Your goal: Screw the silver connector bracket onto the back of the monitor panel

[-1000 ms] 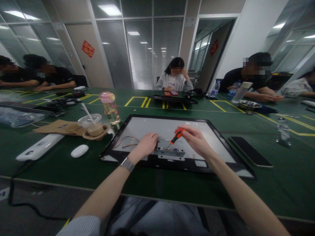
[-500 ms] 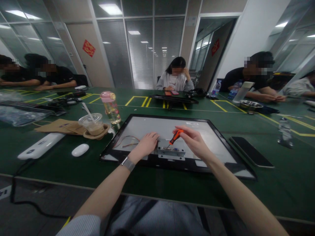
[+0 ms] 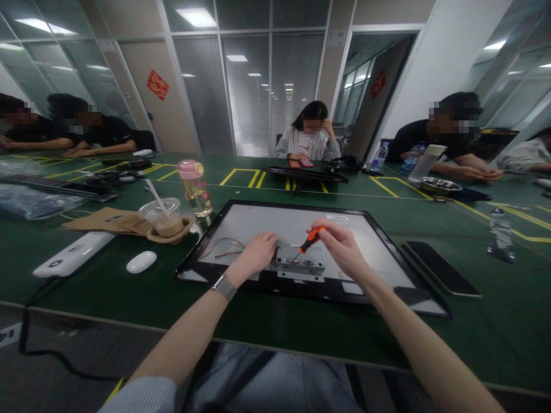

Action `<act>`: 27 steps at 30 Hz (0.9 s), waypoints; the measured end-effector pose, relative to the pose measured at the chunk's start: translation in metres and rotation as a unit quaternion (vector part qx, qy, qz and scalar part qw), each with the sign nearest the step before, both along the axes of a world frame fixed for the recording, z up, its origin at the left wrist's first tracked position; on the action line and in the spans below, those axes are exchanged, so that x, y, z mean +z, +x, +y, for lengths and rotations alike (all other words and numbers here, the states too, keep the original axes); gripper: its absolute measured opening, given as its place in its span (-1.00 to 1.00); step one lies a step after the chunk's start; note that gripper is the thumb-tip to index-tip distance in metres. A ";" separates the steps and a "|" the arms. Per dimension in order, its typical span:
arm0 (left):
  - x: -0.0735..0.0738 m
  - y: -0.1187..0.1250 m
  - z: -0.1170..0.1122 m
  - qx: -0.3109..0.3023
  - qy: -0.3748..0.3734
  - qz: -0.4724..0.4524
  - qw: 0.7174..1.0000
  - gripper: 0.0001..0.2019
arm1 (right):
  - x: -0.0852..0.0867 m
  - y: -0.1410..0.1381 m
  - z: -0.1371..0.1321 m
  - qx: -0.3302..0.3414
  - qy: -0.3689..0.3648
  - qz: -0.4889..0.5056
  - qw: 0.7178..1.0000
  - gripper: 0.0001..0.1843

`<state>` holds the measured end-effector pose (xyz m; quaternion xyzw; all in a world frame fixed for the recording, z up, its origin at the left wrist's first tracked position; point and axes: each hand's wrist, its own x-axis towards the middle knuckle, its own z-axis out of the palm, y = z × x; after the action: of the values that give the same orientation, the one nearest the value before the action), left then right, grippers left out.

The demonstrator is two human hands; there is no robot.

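A flat monitor panel (image 3: 258,221) in a black frame lies face down on the green table in front of me. A small metal bracket with connector ports (image 3: 300,267) sits near its lower edge. My right hand (image 3: 342,248) is closed round an orange-and-black screwdriver (image 3: 310,240), whose tip points down at the bracket. My left hand (image 3: 256,253) rests on the panel just left of the bracket, fingers curled against it. Thin coloured wires (image 3: 226,248) run across the panel left of that hand.
A white mouse (image 3: 140,261), a white bar-shaped device (image 3: 73,253), an iced drink cup (image 3: 166,218) and a pink-lidded bottle (image 3: 194,188) stand to the left. A black phone (image 3: 441,268) lies right of the panel. Several people sit round the table.
The screwdriver handle has shifted slightly in my right hand over the bracket. My left hand has stayed on the panel.
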<state>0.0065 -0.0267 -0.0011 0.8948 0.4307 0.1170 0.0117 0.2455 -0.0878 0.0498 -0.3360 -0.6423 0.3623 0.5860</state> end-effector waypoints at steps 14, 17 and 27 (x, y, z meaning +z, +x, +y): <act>0.001 0.001 -0.001 0.001 -0.002 -0.002 1.000 -0.64 | 0.000 -0.006 -0.004 0.040 -0.043 0.072 0.996 -0.75; 0.000 0.001 -0.001 0.004 -0.001 -0.003 1.000 -0.64 | 0.003 -0.008 -0.006 0.036 -0.057 0.093 0.993 -0.73; 0.000 0.001 0.000 0.006 -0.002 0.003 1.000 -0.64 | 0.002 -0.008 -0.004 0.055 -0.076 0.115 0.989 -0.76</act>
<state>0.0074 -0.0272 -0.0008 0.8926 0.4362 0.1131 0.0116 0.2376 -0.0918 0.0518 -0.3000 -0.5586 0.4782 0.6077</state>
